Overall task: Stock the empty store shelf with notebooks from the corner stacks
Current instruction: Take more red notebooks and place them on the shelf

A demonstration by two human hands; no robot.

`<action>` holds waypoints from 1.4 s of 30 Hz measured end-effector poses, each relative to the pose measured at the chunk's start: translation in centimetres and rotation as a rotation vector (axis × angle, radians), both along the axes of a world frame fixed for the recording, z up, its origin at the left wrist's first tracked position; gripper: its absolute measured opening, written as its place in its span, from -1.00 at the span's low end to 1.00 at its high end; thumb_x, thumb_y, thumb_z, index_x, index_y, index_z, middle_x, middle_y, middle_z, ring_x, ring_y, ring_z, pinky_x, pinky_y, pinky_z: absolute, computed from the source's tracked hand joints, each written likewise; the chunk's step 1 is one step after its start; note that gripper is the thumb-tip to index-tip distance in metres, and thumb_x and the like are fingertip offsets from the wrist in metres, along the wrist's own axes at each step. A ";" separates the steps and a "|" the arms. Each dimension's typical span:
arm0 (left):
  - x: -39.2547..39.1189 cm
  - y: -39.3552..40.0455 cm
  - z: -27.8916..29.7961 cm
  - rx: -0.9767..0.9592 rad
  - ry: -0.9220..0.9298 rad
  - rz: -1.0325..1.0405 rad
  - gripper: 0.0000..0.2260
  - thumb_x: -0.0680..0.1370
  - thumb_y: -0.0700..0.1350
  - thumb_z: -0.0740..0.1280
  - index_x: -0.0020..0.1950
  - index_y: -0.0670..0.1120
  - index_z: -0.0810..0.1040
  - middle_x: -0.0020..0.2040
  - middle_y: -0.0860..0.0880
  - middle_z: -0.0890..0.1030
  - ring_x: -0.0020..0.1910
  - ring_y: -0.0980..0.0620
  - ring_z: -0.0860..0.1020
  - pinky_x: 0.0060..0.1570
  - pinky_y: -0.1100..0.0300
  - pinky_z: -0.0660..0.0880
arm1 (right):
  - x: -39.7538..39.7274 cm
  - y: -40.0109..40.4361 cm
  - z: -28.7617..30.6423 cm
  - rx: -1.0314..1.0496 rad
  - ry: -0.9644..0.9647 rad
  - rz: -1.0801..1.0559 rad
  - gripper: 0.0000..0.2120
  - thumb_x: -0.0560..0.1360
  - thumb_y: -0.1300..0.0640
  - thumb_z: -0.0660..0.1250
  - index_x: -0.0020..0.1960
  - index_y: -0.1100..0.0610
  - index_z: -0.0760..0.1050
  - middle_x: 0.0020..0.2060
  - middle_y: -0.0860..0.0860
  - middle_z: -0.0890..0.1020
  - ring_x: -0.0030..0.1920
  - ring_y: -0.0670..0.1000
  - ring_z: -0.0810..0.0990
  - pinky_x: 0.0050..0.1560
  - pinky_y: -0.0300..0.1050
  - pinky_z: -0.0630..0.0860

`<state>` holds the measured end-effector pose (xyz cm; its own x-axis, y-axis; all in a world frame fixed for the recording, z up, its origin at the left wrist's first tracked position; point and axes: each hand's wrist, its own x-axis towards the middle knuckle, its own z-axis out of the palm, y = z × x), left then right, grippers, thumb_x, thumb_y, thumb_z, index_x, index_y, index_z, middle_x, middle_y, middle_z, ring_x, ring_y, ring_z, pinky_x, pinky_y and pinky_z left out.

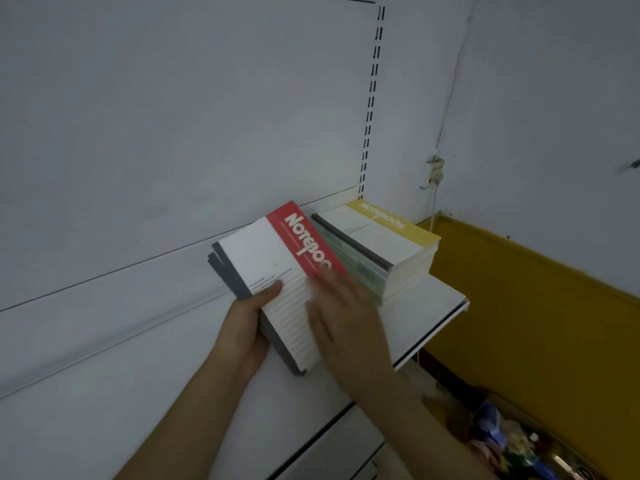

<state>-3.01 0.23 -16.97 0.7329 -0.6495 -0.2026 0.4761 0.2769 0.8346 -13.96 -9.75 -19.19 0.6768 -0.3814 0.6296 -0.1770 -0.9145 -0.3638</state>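
Observation:
A bundle of notebooks topped by a white one with a red title band (273,261) lies on the white shelf (429,317). My left hand (247,323) grips the bundle's grey spine edge, thumb on the cover. My right hand (341,313), blurred, lies flat with straight fingers on the cover's right side. Just to the right stands a stack of notebooks with a yellow-banded one on top (384,237), touching or nearly touching the red bundle.
The shelf's white back panel (173,133) and slotted upright (372,98) rise behind. The shelf's right end sits by a yellow wall panel (536,306). Below right lie colourful packaged goods (512,441). More white shelves (346,445) sit below.

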 end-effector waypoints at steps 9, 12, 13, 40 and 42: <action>-2.1 4.9 5.6 0.381 -0.732 -0.185 -0.82 0.49 0.01 0.42 0.08 0.19 0.61 0.00 0.22 0.69 -0.02 0.19 0.67 -0.03 0.29 0.60 | -0.1 -1.2 8.3 0.938 -0.189 0.357 -0.75 0.53 -0.16 0.26 0.05 -0.02 0.52 -0.12 0.20 0.65 -0.13 0.26 0.66 -0.09 0.30 0.59; -2.4 8.1 4.2 0.499 -0.770 -0.064 -0.62 0.49 0.02 0.45 0.27 0.23 0.48 0.08 0.26 0.66 0.04 0.23 0.64 0.03 0.21 0.61 | 1.8 0.3 8.1 1.002 -0.243 0.317 -0.78 0.55 -0.13 0.26 0.02 -0.02 0.55 -0.16 0.04 0.70 -0.20 0.10 0.70 -0.11 0.14 0.65; -2.6 9.7 3.6 0.543 -0.782 0.007 -0.50 0.49 0.01 0.46 0.36 0.26 0.38 0.11 0.26 0.64 0.05 0.25 0.63 0.01 0.24 0.61 | 3.0 1.3 8.0 1.072 -0.247 0.315 -0.76 0.55 -0.13 0.25 0.03 0.01 0.55 -0.17 0.03 0.71 -0.20 0.10 0.70 -0.12 0.13 0.65; -4.8 57.7 -0.2 1.560 -0.805 0.617 -0.21 0.40 0.21 0.46 0.54 0.15 0.16 0.31 0.20 0.42 0.21 0.17 0.28 0.16 0.27 0.35 | 16.2 46.0 4.1 0.682 0.354 0.889 -0.88 0.61 0.06 0.17 0.00 0.05 0.47 -0.19 -0.12 0.62 -0.18 -0.15 0.60 -0.20 -0.28 0.49; -3.6 59.8 -1.0 1.634 -0.827 0.568 -0.19 0.38 0.29 0.42 0.54 0.12 0.19 0.36 0.13 0.37 0.23 0.11 0.21 0.24 0.18 0.32 | 17.1 46.8 2.4 0.358 0.375 0.831 -0.83 0.60 0.06 0.15 -0.05 0.08 0.48 -0.16 -0.07 0.57 -0.11 -0.06 0.55 -0.12 -0.20 0.45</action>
